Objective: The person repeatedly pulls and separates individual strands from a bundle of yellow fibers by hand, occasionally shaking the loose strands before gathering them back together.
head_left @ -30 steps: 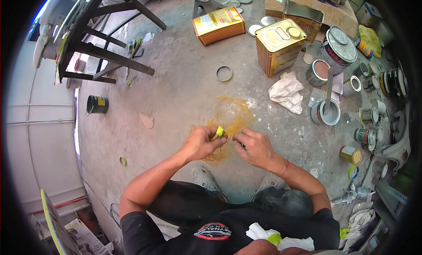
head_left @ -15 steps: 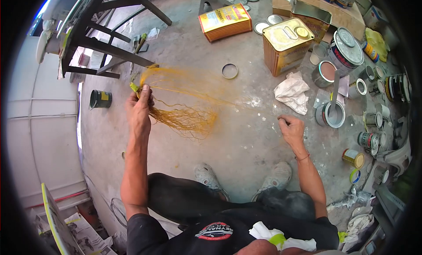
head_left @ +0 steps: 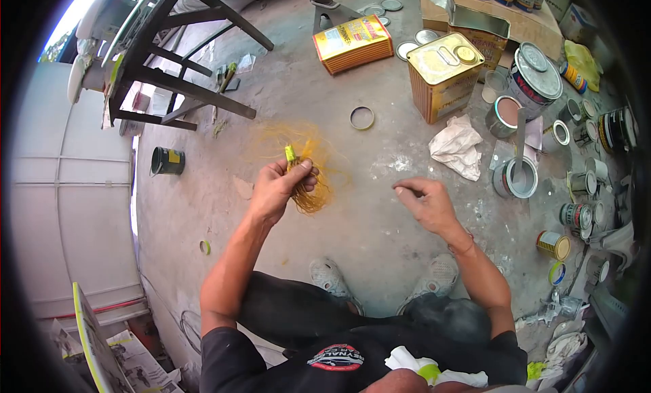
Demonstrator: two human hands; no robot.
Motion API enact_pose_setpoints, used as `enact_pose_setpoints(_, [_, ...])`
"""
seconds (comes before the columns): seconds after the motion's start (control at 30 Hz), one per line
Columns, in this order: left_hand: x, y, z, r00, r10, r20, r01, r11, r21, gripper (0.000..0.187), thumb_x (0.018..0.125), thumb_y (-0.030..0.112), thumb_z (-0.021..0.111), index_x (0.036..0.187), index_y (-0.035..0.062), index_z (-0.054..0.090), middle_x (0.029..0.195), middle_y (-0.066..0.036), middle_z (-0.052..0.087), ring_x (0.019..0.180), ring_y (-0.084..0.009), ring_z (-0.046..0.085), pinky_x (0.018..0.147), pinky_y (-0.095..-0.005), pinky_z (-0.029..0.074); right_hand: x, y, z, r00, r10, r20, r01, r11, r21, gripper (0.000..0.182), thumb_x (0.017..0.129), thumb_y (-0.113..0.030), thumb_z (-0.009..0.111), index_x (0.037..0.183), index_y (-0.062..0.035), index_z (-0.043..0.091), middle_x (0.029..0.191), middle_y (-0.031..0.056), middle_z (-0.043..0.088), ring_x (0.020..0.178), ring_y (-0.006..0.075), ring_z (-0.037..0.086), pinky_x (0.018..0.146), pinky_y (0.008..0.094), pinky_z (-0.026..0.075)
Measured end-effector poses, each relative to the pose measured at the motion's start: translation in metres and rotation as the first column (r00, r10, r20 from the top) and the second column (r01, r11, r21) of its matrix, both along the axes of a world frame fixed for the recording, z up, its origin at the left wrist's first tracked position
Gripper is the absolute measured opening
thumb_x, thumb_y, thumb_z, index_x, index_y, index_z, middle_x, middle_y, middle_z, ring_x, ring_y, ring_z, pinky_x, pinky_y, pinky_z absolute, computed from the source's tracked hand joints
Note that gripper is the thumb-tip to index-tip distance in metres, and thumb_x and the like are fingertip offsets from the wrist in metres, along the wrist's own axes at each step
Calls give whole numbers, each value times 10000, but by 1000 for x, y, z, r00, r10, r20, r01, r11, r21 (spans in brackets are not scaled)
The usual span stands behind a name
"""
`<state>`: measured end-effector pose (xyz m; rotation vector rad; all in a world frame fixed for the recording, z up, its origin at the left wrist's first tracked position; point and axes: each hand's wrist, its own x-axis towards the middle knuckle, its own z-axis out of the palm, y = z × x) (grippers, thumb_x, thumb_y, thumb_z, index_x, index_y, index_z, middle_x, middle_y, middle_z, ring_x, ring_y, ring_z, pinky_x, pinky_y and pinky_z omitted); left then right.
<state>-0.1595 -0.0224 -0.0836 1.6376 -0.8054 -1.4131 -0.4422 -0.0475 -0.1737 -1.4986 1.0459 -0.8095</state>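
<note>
My left hand [head_left: 277, 193] is closed around a bundle of thin yellow-orange strands [head_left: 313, 198]. Bright yellow-green tape [head_left: 291, 153] wraps the top end of the bundle, just above my thumb. Loose strands fan out in a blurred tangle above and below the fingers. To the right, apart from the bundle, my right hand [head_left: 430, 206] hovers over the floor with thumb and forefinger extended and slightly parted. I see no strand in it.
A crumpled white cloth [head_left: 456, 147] lies beyond my right hand, near an open grey paint can [head_left: 515, 178] with a stirring stick. A thinner tin [head_left: 445, 77] stands behind it. A round lid [head_left: 361, 118] lies ahead, and a dark metal stand [head_left: 183, 88] is at left.
My left hand has moved right and inward with the bundle, whose strands have swung in closer. My right hand has shifted left, and its pinch on a stretched strand has loosened.
</note>
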Motion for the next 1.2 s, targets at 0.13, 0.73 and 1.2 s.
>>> enact_pose_setpoints(0.13, [-42,17,0,960,-263,-91,272,956,107,252,907,179,630,1022,-45,624,878,-99,667,742,-132,624,715,-269,512,26,5,34,978,206,37,-198,968,-157,171,813,-123,631,916,0,692,870,163,679,722,251,662,624,319,510])
enact_pose_setpoints(0.73, [-48,29,-13,903,-429,-28,428,889,162,221,904,161,637,1018,-28,639,876,-55,669,765,-97,616,722,-237,511,25,23,28,993,117,3,-117,993,-35,121,738,-103,663,818,-14,679,740,124,621,611,223,618,559,302,480])
enact_pose_setpoints(1.2, [29,6,28,960,195,-199,-217,972,-94,195,937,190,583,1006,7,580,800,-31,596,610,-57,517,564,-186,446,-51,-35,-70,845,-380,-376,150,844,-515,107,734,-115,634,764,-22,678,764,154,625,676,334,622,598,396,492])
